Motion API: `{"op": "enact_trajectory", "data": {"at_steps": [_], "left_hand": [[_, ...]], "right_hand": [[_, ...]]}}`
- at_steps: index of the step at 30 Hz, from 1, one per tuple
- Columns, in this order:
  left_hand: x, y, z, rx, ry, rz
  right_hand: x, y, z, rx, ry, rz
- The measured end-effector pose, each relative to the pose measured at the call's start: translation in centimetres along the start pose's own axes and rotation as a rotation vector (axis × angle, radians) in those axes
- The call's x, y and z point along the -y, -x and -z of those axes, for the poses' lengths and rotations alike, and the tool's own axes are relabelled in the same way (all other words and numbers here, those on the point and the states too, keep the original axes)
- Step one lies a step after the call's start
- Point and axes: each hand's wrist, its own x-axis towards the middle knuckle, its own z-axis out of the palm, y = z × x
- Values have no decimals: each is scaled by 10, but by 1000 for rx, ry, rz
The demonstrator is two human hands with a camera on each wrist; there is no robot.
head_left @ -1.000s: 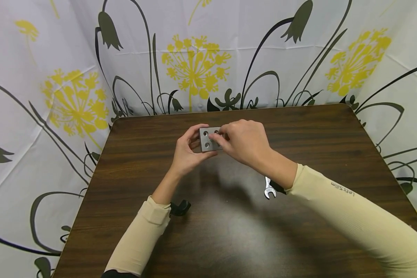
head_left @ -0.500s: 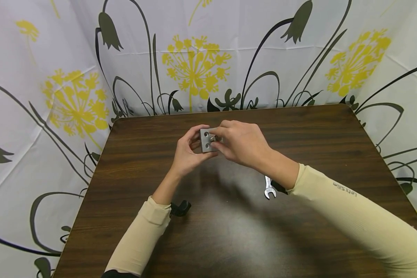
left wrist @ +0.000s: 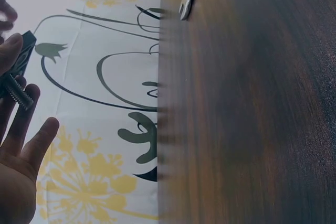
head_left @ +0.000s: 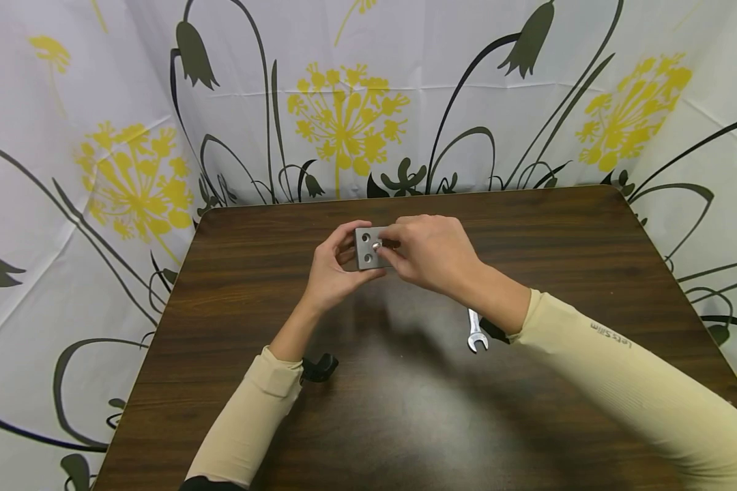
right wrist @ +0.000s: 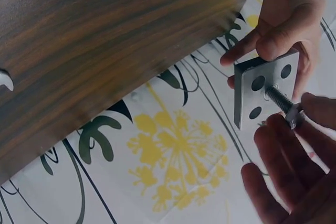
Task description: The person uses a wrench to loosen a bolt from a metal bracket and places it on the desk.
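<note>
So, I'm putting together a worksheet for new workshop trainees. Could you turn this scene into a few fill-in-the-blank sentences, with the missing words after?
1. The right hand pinches a bolt, whose surface is not smooth but ____.
2. The left hand holds a metal plate with several round ____ in it.
3. The wrench lies on the table toward the person's ____ side.
4. The starburst flowers are ____ in colour.

Missing words: threaded; holes; right; yellow.
</note>
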Motion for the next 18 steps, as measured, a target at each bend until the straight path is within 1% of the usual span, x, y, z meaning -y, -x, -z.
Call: {"op": "enact_trajectory", "data": {"at_steps": [3, 6, 9, 12, 15, 18], "left_hand": [[1, 0, 0, -1, 6, 4], [2, 0, 1, -5, 3, 2], [1, 0, 1, -3, -1, -4], [1, 0, 1, -1, 1, -10], [0, -1, 2, 0, 5, -14], [-1, -1, 2, -3, 1, -11]], "right_hand": [[-2, 1, 1, 13, -5, 78], [-2, 2, 1, 12, -9, 100], [0, 2, 0, -6, 7, 60], [1, 1, 0, -36, 19, -15], [1, 0, 0, -46, 10, -87], [2, -2, 0, -30, -9, -103]]}}
